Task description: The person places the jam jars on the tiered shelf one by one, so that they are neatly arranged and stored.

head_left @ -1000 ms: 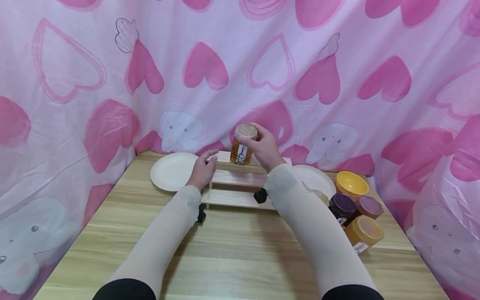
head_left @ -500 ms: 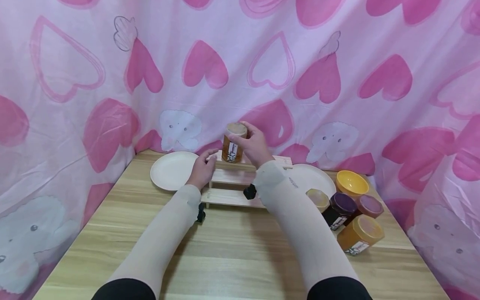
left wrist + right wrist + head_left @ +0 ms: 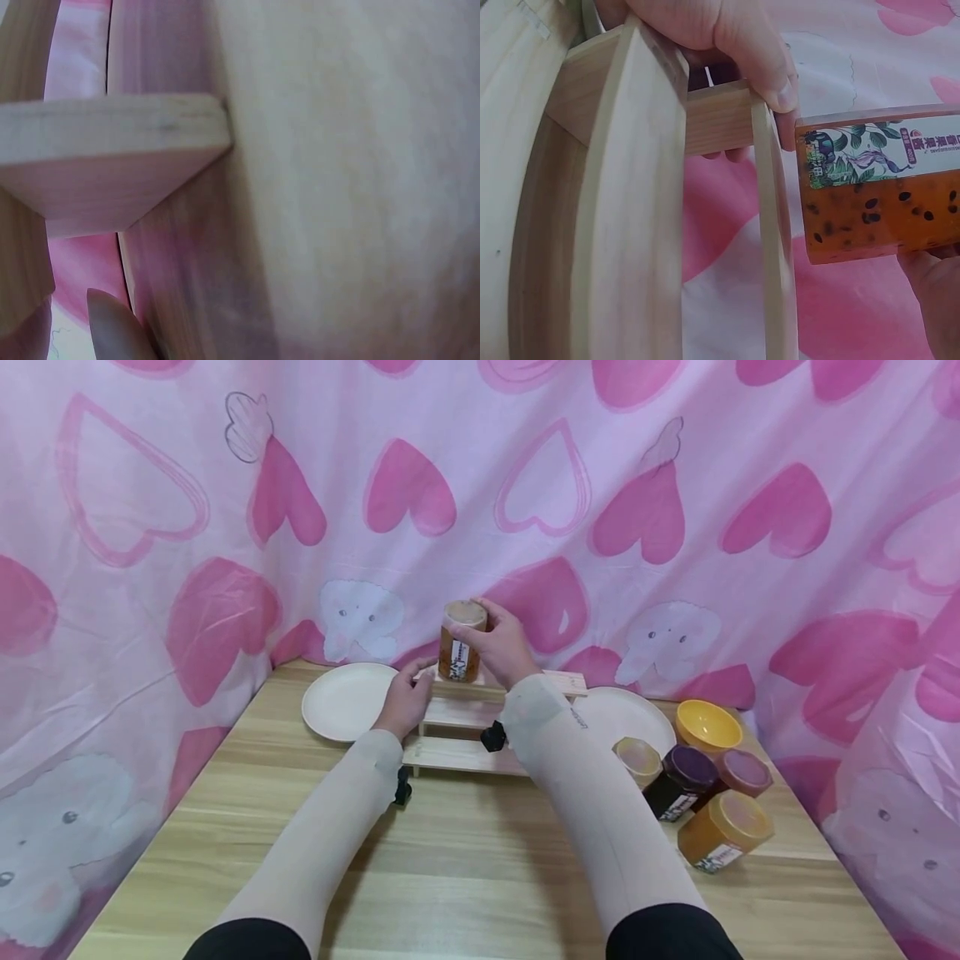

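My right hand (image 3: 508, 647) grips an orange jar with dark seeds, a white label and a pale lid (image 3: 459, 658) over the top tier of a three-tier wooden rack (image 3: 468, 755). In the right wrist view the jar's base (image 3: 877, 195) is very close to the top board; whether they touch I cannot tell. My left hand (image 3: 405, 700) holds the rack's left end, its thumb (image 3: 776, 82) on the top board and other fingers beneath. Mostly wood fills the left wrist view, with a fingertip (image 3: 116, 326) at the bottom edge.
White plates stand left (image 3: 347, 703) and right (image 3: 628, 718) of the rack. To the right are a yellow bowl (image 3: 707, 724), a pale-lidded jar (image 3: 639, 758), a dark purple jar (image 3: 678, 783), a reddish-lidded jar (image 3: 745, 771) and an amber jar (image 3: 723, 832). A pink heart-patterned curtain (image 3: 412, 485) hangs behind.
My right hand has carried the orange jar leftward along the top tier, toward the left hand. The left hand has stayed at the rack's left end.
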### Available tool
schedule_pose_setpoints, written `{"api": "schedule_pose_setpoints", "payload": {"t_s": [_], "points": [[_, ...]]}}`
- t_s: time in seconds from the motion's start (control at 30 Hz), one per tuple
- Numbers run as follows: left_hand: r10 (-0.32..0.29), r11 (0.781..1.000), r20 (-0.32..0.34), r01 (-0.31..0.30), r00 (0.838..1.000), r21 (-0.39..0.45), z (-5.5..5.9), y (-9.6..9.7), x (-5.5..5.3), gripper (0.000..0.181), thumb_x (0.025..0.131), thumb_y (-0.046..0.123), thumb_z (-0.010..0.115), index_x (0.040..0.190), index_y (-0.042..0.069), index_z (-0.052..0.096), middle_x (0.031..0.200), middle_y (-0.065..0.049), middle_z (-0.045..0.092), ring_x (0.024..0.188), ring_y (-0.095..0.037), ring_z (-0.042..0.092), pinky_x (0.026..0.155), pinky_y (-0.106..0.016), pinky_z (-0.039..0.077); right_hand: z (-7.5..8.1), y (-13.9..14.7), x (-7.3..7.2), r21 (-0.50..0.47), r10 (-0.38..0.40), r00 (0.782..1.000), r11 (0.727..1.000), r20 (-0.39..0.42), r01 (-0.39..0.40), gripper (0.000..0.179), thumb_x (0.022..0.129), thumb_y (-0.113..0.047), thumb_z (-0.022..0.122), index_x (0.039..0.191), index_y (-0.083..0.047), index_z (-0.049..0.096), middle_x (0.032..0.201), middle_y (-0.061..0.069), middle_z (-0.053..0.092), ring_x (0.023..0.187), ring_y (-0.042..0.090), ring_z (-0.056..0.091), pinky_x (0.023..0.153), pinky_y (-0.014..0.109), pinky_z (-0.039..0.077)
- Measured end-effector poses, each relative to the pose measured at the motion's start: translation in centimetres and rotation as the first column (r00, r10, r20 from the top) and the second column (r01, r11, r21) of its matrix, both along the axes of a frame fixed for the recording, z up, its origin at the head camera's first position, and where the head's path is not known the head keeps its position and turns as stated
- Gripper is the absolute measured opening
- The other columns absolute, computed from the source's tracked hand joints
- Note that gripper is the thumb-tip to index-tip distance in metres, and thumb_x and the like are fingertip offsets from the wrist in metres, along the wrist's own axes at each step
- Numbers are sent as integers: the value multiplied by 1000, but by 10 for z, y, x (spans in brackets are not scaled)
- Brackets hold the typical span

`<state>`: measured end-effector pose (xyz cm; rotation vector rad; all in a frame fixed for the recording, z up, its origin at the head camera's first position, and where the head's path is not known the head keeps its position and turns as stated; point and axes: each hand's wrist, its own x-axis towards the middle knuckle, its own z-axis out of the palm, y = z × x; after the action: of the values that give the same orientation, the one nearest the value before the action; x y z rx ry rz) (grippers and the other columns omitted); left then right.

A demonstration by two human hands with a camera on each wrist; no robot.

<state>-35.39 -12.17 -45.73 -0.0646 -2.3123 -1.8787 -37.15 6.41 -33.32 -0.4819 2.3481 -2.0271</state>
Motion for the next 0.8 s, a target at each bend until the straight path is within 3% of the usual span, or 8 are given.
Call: {"api": "schedule_pose_setpoints", "payload": {"t_s": [0.17,0.67,0.8], "points": [[-12,1000,-4,12,1000,12,-2,0,0,39,112,36,48,148,27,59,81,-6,56,72,-17,53,69,-35,49,-1,-3,-4,12,-5,1000,1000,-9,5,74,92,-29,85,157,-15,51,146,7,63,134,23,60,115,40,46],[-10,1000,-17,10,1000,1,-2,0,-1,41,112,35,47,151,25,57,111,-33,61,84,-21,57,79,-39,51,-9,-6,-13,5,26,1000,1000,-7,-26,72,92,-28,85,155,-14,52,144,9,63,131,24,61,113,41,48],[-12,1000,-15,11,1000,-6,0,0,-1,41,112,35,47,151,25,57,117,-32,62,89,-23,59,82,-39,51,-8,-7,-13,10,21,1000,1000,-5,-21,72,92,-28,85,155,-14,52,143,8,63,131,25,61,113,41,48]]}}
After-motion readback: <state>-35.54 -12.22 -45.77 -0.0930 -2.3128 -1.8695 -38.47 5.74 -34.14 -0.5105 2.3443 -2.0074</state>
